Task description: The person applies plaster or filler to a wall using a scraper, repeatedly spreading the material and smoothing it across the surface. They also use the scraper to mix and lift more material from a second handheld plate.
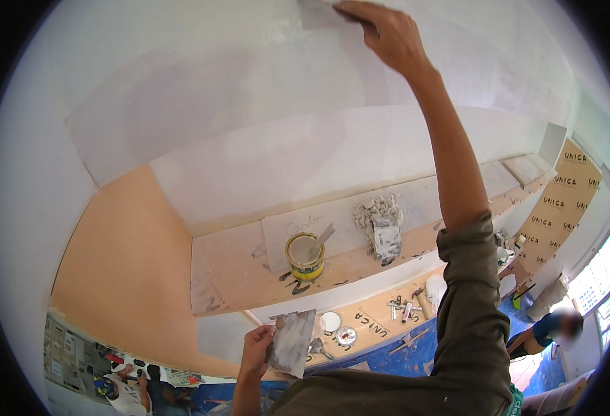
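At the top, my right hand point(393, 40) is raised with its fingers closed on a flat filling knife point(319, 14), whose blade lies against the pale wall point(249, 76). The knife's far end runs out of the picture. Low in the view, my left hand point(255, 350) pinches a thin square metal spreader point(295, 344) smeared with grey-white filler. Between the hands, on a long ledge point(215, 274), stands an open yellow tin point(306, 269) of pale filler. A flat stirring blade point(325, 234) leans out of it.
Right of the tin lie a crumpled heap of whitish cloth or paper point(373, 209) and a smeared flat piece point(387, 243). A lower shelf holds round lids point(346, 336) and small tools. A person point(551, 333) is at the lower right; others point(128, 392) are at the lower left.
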Motion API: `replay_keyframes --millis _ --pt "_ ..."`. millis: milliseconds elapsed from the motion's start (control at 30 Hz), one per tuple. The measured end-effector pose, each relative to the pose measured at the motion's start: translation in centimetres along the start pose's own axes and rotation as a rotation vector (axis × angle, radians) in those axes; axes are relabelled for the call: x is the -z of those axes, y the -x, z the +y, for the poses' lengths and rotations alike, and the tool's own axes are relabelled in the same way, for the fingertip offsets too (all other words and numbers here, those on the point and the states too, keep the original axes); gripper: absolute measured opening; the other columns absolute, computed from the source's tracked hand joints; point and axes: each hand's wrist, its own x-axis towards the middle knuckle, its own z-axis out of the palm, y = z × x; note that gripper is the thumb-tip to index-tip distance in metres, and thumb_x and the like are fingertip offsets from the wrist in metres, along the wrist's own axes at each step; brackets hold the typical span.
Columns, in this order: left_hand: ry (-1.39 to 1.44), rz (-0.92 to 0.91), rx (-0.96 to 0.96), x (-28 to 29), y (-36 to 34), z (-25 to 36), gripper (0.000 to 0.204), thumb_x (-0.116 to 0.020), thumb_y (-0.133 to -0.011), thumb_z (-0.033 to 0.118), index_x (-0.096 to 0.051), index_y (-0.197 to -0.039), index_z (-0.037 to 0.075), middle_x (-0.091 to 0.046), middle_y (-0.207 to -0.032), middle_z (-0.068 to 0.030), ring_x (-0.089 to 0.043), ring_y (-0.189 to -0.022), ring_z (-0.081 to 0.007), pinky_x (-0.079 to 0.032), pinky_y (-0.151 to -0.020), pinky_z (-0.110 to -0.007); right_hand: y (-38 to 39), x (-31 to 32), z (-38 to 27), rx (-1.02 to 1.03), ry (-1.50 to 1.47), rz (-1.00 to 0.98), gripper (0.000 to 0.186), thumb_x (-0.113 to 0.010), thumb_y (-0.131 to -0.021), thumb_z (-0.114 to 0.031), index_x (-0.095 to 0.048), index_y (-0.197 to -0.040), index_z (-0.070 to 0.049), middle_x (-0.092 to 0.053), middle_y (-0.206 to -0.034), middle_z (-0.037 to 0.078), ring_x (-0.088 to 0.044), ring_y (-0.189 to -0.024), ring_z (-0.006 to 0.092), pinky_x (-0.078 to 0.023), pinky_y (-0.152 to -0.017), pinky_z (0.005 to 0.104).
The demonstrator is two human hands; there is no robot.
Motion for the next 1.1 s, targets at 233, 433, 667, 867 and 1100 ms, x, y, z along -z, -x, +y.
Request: replay_keyframes --millis 233,433,667,867,1100 --pt "-0.056 -0.030 0.017 -1.7 0.1 0.4 0.014 -0.061 -0.091 0.009 -0.064 -0.094 -0.004 -0.064 -0.081 -0.0023 -0.056 -0.071 -0.0069 -0.046 -0.067 -0.021 17.4 -2.1 -6.6 0.041 0.004 -0.341 0.047 -0.059 -0.073 0.009 -0.068 -0.112 -0.015 -0.066 -0.116 0.005 -0.066 -0.100 0.0207 -0.054 -0.089 0.0329" --pt "-0.081 -0.048 0.012 -1.6 0.3 0.2 0.015 -0.060 -0.092 0.011 -0.065 -0.095 -0.003 -0.064 -0.081 -0.0017 -0.056 -0.071 -0.0072 -0.046 -0.066 -0.022 24.8 -1.1 -10.3 -0.276 -0.326 -0.397 0.041 -0.057 -0.072 0.008 -0.068 -0.107 -0.010 -0.068 -0.108 0.009 -0.067 -0.094 0.0218 -0.056 -0.080 0.0333" --pt "-0.071 -0.089 0.020 -2.8 0.3 0.9 0.017 -0.060 -0.093 0.012 -0.064 -0.097 -0.004 -0.064 -0.083 -0.0024 -0.057 -0.073 -0.0077 -0.047 -0.068 -0.023 4.5 3.9 -1.8 -0.080 -0.170 0.121 0.041 -0.053 -0.079 0.014 -0.069 -0.110 -0.008 -0.068 -0.112 0.008 -0.066 -0.103 0.0238 -0.054 -0.085 0.0311" --pt "-0.035 -0.037 0.022 -2.3 1.0 -0.1 0.018 -0.060 -0.093 0.013 -0.064 -0.098 -0.004 -0.065 -0.083 -0.0034 -0.057 -0.073 -0.0075 -0.047 -0.068 -0.023 -4.2 2.9 2.0 0.054 -0.043 -0.003 0.032 -0.053 -0.083 0.005 -0.068 -0.108 -0.006 -0.068 -0.109 0.010 -0.066 -0.095 0.0297 -0.054 -0.080 0.0360" --pt "-0.074 -0.068 0.022 -2.3 1.0 -0.3 0.018 -0.060 -0.093 0.013 -0.064 -0.098 -0.004 -0.065 -0.084 -0.0037 -0.057 -0.074 -0.0072 -0.046 -0.068 -0.022 8.2 -1.5 -1.2 0.147 0.089 -0.038 0.041 -0.058 -0.074 0.004 -0.069 -0.108 -0.017 -0.067 -0.112 0.003 -0.066 -0.098 0.0222 -0.056 -0.078 0.0357"
